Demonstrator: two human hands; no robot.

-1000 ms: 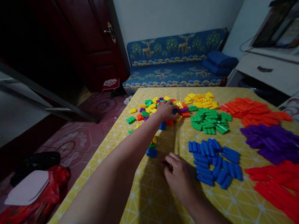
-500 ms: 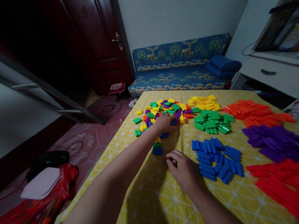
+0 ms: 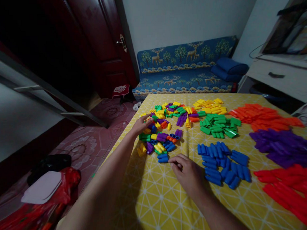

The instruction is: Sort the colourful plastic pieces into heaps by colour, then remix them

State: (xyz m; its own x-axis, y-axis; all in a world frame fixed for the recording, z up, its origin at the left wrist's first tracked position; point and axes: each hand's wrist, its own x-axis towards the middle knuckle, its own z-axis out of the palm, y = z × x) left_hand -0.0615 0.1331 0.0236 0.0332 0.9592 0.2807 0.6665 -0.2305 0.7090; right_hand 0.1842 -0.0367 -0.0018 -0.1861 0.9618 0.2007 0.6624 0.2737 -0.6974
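A mixed pile of coloured plastic pieces (image 3: 164, 128) lies at the far left of a table under a yellow patterned cloth (image 3: 161, 195). My left hand (image 3: 141, 124) reaches to the pile's left edge with fingers curved against the pieces; whether it holds one is unclear. My right hand (image 3: 188, 172) rests on the cloth with loosely curled fingers, between a blue piece (image 3: 163, 158) and the blue pile (image 3: 223, 166). Sorted piles lie to the right: green (image 3: 218, 125), yellow (image 3: 210, 106), orange (image 3: 263, 115), purple (image 3: 283, 146), red (image 3: 292, 190).
The table's left edge drops to a red tiled floor (image 3: 81, 144) with a red bag (image 3: 38, 206) and a white object on it. A blue patterned sofa (image 3: 184, 68) stands beyond the table, a dark door (image 3: 108, 46) at left, white drawers (image 3: 278, 77) at right.
My left hand has moved from the middle of the mixed pile to its left edge, dragging several pieces nearer. My right hand has barely moved.
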